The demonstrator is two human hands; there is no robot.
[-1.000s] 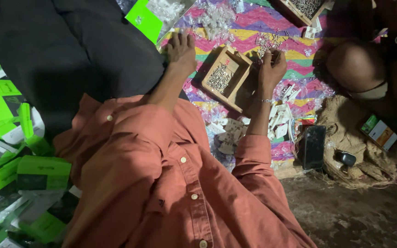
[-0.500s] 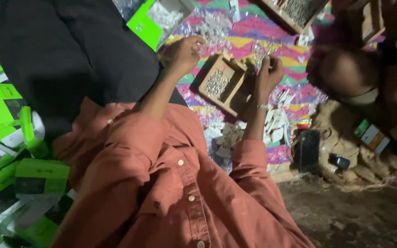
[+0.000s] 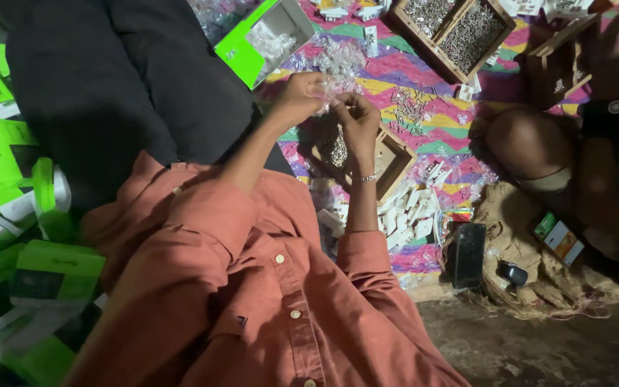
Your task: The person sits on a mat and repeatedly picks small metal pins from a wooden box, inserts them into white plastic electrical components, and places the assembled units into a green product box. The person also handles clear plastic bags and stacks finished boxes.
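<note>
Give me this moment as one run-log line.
left hand: raised, fingers pinched, contents unclear | right hand: raised beside left, fingers curled | below: small wooden tray of metal parts | surface: patterned cloth

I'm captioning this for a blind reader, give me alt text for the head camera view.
A person in a rust shirt holds both hands, left hand and right hand, together over a small wooden box of tiny metal parts on a colourful mat. Green boxes lie to the left.
</note>
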